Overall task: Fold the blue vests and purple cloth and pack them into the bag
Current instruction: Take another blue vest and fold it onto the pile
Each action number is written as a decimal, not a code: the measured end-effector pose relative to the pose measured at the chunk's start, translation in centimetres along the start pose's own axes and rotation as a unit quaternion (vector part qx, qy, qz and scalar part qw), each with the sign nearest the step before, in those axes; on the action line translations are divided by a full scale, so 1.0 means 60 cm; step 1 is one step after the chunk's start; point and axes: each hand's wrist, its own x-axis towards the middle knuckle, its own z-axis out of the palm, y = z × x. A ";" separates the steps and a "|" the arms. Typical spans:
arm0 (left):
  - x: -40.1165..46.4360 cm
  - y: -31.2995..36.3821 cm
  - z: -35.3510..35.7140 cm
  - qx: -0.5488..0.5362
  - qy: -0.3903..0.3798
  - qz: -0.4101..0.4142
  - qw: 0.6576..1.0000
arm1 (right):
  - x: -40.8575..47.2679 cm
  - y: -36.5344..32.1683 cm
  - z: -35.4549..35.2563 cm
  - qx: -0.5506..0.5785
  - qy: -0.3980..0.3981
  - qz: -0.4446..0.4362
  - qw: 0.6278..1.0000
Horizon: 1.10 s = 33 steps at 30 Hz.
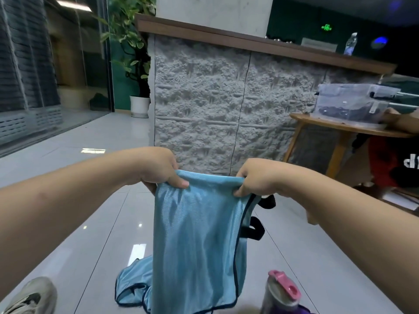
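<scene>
A light blue vest (197, 241) with dark trim hangs in the air in front of me. My left hand (162, 171) grips its top left corner and my right hand (256, 177) pinches its top right corner. Black straps (255, 230) stick out on the vest's right side. A second blue vest (133, 284) lies crumpled on the floor behind the hanging one. A bit of purple cloth (305, 310) shows at the bottom edge, right of the vest. No bag is clearly visible.
A bottle with a pink lid (283, 293) stands on the tiled floor at bottom right. A shoe (31, 298) is at bottom left. A stone-faced counter (226, 109) rises ahead. A wooden table (340, 128) with a clear plastic box (353, 103) stands right.
</scene>
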 end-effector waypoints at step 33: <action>0.040 -0.060 0.075 -0.560 -0.128 0.073 0.815 | 0.007 0.049 -0.027 0.657 -0.005 0.118 0.744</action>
